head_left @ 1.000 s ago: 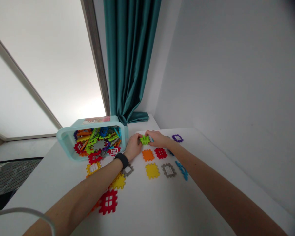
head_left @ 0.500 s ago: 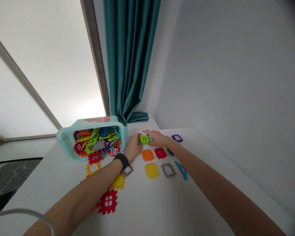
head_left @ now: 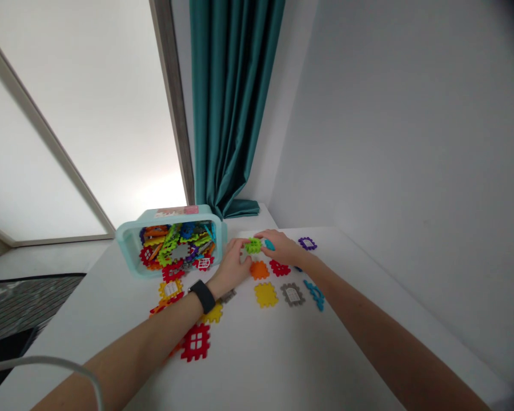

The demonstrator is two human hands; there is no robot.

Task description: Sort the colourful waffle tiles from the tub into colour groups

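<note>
Both my hands meet over a small lime-green toothed tile (head_left: 253,246) at the far side of the white table (head_left: 274,354). My left hand (head_left: 233,264), with a black watch on its wrist, pinches the tile from the left. My right hand (head_left: 278,246) grips it from the right, and a bit of a light-blue piece (head_left: 269,245) shows between its fingers. Just in front of my hands lie an orange tile (head_left: 259,270) and a red tile (head_left: 280,268), flat on the table.
A pale turquoise bin (head_left: 171,240) lies tipped on its side at the left, spilling coloured tiles. A yellow tile (head_left: 265,294), grey tile (head_left: 292,294), blue piece (head_left: 314,294), purple tile (head_left: 307,244) and large red tile (head_left: 196,342) lie scattered. A teal curtain (head_left: 227,103) hangs behind.
The view has shifted a little to the left. Both hands stay on the green tile, and the light-blue piece now shows at my right fingers.
</note>
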